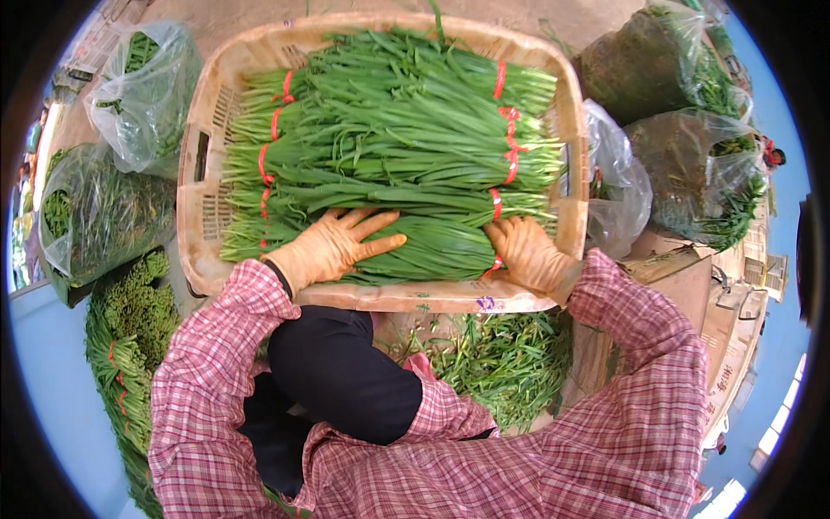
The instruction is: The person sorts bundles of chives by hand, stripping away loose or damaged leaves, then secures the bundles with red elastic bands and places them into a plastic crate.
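A large tan plastic crate point(380, 298) in front of me is packed with bunches of garlic chives point(389, 143). The bunches lie crosswise, tied with red bands, their pale stem ends toward both sides. Along the near wall lies the closest bunch of garlic chives point(437, 246). My left hand point(333, 246), in an orange-tan glove, rests on this bunch with its fingers spread over the leaves. My right hand point(529, 255), gloved the same way, wraps its fingers over the bunch's right end beside a red band point(497, 262). Its fingertips are partly hidden in the stems.
Clear plastic bags of greens stand to the left point(143, 104) and right point(692, 164) of the crate. More tied bunches point(125, 363) lie at the lower left. Loose leaf scraps point(510, 359) cover the floor below the crate, and flattened cardboard point(731, 355) is at the right.
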`<action>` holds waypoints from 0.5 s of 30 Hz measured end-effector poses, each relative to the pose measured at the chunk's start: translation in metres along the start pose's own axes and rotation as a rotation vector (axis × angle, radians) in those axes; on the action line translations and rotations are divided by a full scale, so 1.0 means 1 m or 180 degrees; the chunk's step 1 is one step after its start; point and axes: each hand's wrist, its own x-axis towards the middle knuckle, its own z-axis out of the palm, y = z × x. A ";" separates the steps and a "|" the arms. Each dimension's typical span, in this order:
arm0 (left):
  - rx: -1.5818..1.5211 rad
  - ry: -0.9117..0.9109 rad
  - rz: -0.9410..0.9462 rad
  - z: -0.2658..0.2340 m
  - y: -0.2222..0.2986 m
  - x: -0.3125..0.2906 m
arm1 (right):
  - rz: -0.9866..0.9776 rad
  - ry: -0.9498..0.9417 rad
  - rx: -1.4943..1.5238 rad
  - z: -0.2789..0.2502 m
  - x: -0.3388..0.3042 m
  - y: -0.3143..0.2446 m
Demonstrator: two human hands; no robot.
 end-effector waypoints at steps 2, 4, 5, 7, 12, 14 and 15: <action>-0.0021 0.0099 0.0028 -0.013 0.005 -0.002 | 0.0093 0.0020 0.0226 -0.009 -0.003 0.001; 0.0031 0.0217 0.0053 -0.023 0.010 -0.010 | 0.0135 -0.0119 0.0441 -0.020 -0.003 0.000; 0.0239 0.0124 -0.0015 -0.026 0.012 -0.015 | 0.0194 -0.0013 0.0674 -0.019 -0.004 0.002; -0.0141 -0.0059 -0.0160 -0.049 0.018 -0.021 | 0.0391 -0.0031 0.0750 -0.033 -0.013 -0.001; -0.0305 0.0571 -0.0377 -0.102 0.043 -0.022 | 0.0538 0.0874 0.0889 -0.064 -0.006 -0.016; -0.0191 0.0466 -0.0229 -0.099 0.044 -0.017 | 0.0182 0.0823 0.0889 -0.071 0.005 -0.023; -0.0136 0.0355 -0.0283 -0.088 0.041 -0.015 | 0.0102 0.1045 0.0944 -0.070 0.016 -0.021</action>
